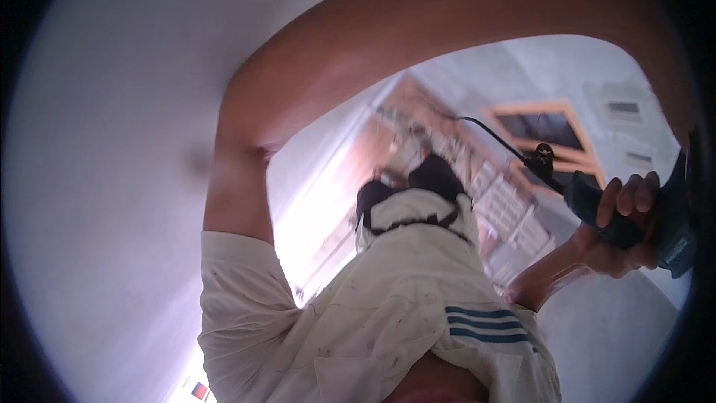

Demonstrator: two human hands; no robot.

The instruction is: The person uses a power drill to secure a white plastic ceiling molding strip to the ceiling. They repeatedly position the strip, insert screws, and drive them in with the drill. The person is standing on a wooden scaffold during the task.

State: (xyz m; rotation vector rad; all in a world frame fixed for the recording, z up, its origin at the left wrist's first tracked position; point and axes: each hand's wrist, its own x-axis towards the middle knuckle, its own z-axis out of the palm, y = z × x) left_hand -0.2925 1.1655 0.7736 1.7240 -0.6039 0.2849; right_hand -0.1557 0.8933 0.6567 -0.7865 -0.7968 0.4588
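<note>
My right hand [626,201] grips a dark power tool [671,246] at the right, its fingers wrapped over the handle, with a black cord [492,134] running from it toward the upper middle. My left arm [335,60] is raised and arches across the top of the view to the right rim, passing close to a pale wall [112,179]. Its hand is out of view beyond the dark rim near the tool. Below, my light shirt and dark lower clothing fill the middle.
Far below is a brownish floor [399,93] with pale, tile-like or boxed objects [503,205] and other clutter too small to name. Orange-framed openings [537,127] and small grey rectangles [623,110] are set in the far wall. Bright light comes from the lower left.
</note>
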